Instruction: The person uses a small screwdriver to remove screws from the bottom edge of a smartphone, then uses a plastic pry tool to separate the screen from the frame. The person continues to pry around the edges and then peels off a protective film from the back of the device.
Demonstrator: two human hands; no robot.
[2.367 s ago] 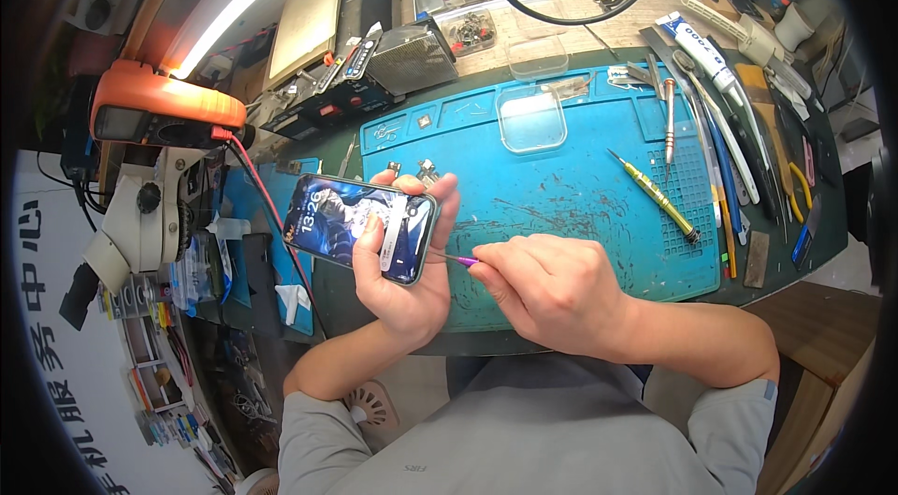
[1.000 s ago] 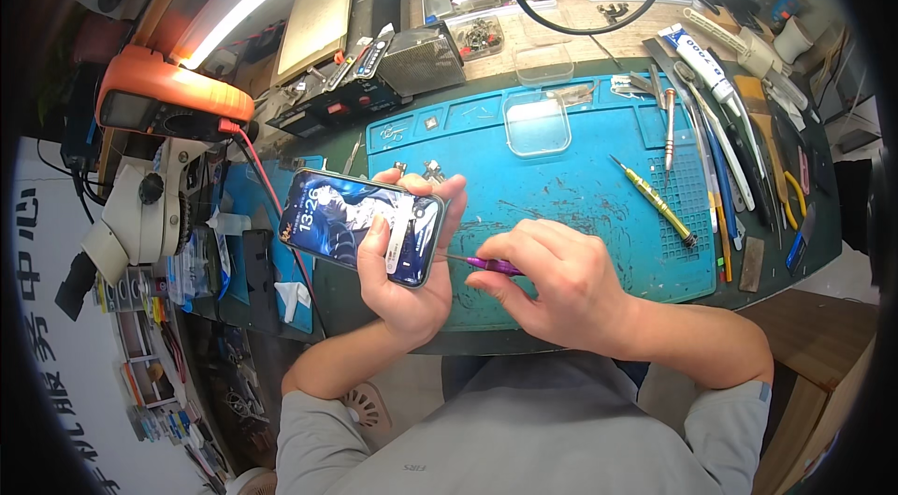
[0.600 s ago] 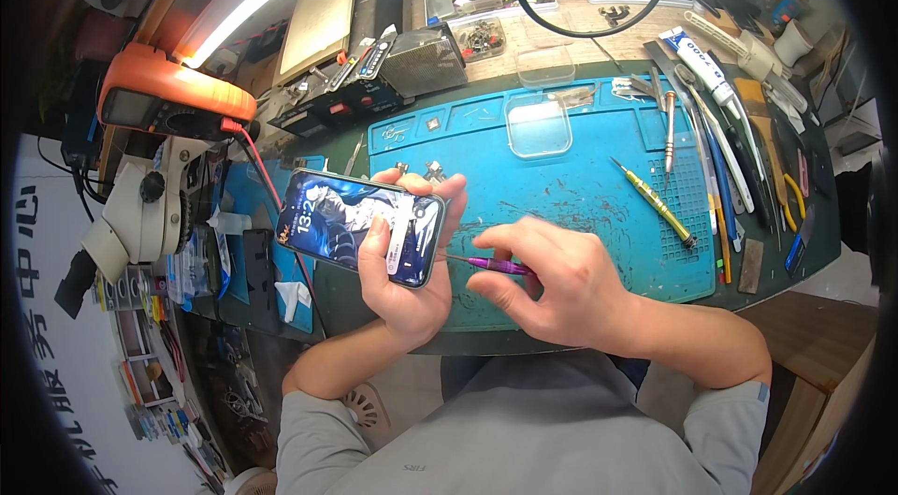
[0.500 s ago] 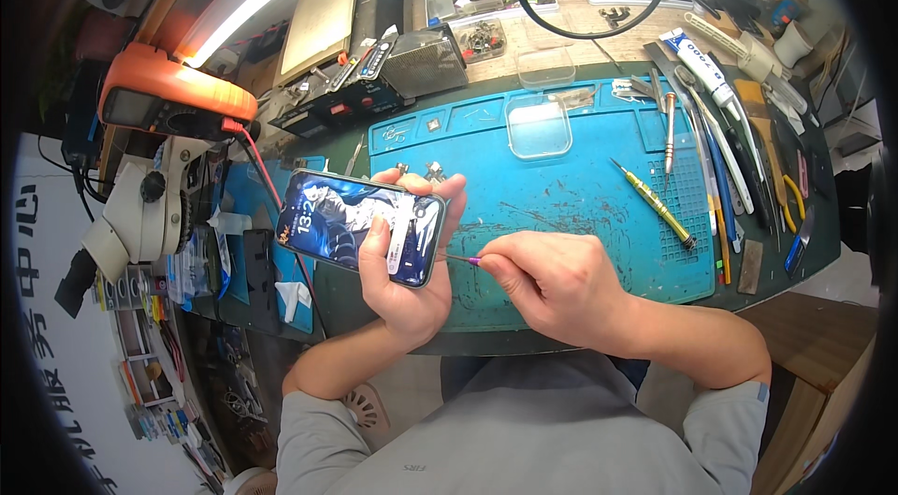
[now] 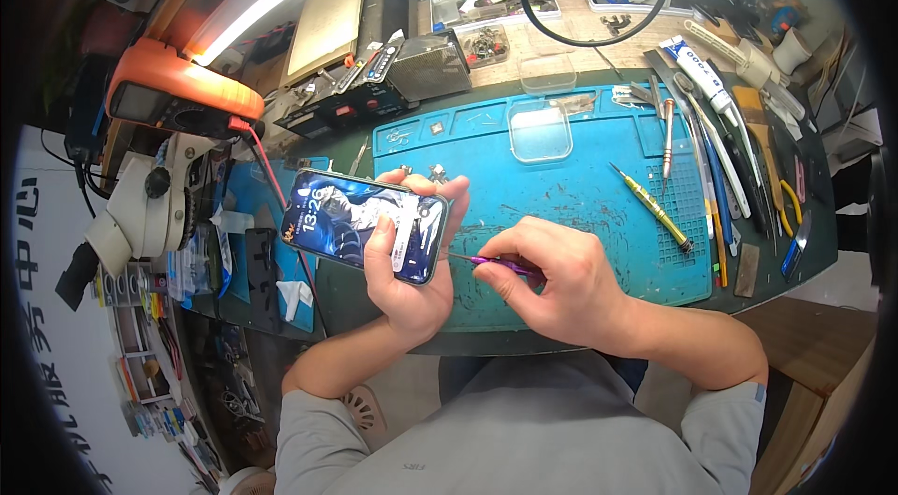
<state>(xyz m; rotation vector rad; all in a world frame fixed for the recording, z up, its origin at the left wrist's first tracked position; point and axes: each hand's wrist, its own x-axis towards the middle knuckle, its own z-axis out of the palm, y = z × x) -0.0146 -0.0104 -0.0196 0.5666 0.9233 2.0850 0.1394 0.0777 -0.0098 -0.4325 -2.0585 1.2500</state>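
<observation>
Purple marks the handle of the slim screwdriver (image 5: 513, 266) in the right hand (image 5: 561, 282), whose thumb and forefinger are pinched together on it. Its thin shaft points left to the bottom edge of the phone (image 5: 355, 225); whether the tip touches the phone or sits in it, I cannot tell. The phone lies in the left hand (image 5: 412, 294), tilted with its lit screen up, above the left side of the blue mat (image 5: 561, 191); the thumb presses on the glass and the other fingers wrap behind and round its far edge, clamped on it. On the mat, a clear plastic tray (image 5: 541, 132) lies beyond the hands, and a yellow screwdriver (image 5: 653, 209) rests to the right, near a copper-coloured screwdriver (image 5: 667, 141). An orange multimeter (image 5: 187, 94) stands at the far left, a red lead (image 5: 268, 169) running down from it.
</observation>
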